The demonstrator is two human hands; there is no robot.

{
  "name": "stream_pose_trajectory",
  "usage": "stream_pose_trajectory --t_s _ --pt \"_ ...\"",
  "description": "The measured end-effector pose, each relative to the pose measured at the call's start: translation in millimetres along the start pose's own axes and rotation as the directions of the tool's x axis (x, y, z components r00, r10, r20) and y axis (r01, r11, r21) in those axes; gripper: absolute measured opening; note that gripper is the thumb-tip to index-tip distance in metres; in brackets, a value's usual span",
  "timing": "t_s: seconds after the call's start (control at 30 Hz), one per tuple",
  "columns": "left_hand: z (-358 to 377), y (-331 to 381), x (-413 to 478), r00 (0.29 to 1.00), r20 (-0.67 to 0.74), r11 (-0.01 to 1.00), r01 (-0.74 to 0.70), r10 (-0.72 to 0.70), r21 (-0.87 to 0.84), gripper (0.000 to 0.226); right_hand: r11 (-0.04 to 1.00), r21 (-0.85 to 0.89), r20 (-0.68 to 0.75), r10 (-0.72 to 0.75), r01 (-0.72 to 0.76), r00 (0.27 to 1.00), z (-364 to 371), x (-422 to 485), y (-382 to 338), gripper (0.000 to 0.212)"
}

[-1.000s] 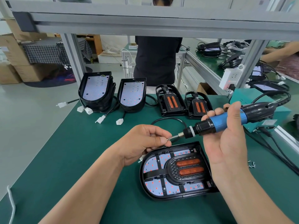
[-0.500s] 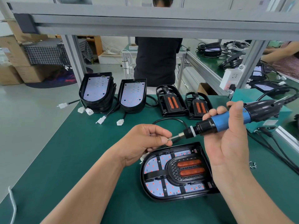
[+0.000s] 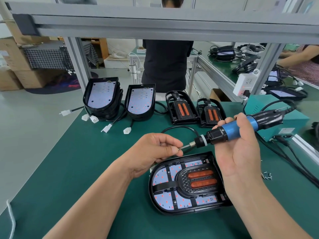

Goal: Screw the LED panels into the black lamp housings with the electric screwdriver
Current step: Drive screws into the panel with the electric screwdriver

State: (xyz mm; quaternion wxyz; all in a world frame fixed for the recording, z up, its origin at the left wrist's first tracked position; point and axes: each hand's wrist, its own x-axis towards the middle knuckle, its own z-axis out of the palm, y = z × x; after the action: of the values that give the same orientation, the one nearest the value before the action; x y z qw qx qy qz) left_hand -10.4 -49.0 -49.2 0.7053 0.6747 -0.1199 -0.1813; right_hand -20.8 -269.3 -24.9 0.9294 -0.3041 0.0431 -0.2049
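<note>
1. Screwdriver (image 3: 231, 131) sits slanted in the right hand (image 3: 241, 156), fingers curled round its blue barrel, bit (image 3: 186, 146) pointing left.
2. Left hand (image 3: 153, 152) pinches the bit at its tip with thumb and forefinger; whether a screw sits there is too small to tell.
3. Lamp housing (image 3: 151, 187) with its LED panel (image 3: 162, 178) lies on the green table (image 3: 77, 169), just nearer than both hands.

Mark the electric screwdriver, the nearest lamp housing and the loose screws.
electric screwdriver (image 3: 231, 130), head view, blue grip section.
nearest lamp housing (image 3: 172, 210), head view, lower black rim.
loose screws (image 3: 266, 175), head view, middle of the pile.
</note>
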Motion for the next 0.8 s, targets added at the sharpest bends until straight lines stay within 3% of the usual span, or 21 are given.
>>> stream_pose_trajectory --t_s 0.27,0.43,0.67,0.8 --pt "0 0 2 1.0 0.017 0.999 -0.017 0.017 -0.028 0.016 0.999 0.039 -0.044 -0.005 0.007 0.999 -1 4 0 0.031" --pt "-7 4 3 0.999 -0.032 0.999 0.024 -0.026 -0.042 0.027 0.997 0.077 -0.062 0.026 -0.021 0.998 -1 9 -7 0.023" --pt "-7 5 -4 0.996 0.046 0.96 0.061 -0.076 0.273 0.037 0.993 0.122 -0.041 0.01 -0.005 0.999 -1 16 -31 0.016" --pt "-5 9 -6 0.995 0.046 0.947 0.074 -0.092 0.313 0.04 0.989 0.147 -0.013 0.006 -0.004 1.0 1 20 -42 0.015"
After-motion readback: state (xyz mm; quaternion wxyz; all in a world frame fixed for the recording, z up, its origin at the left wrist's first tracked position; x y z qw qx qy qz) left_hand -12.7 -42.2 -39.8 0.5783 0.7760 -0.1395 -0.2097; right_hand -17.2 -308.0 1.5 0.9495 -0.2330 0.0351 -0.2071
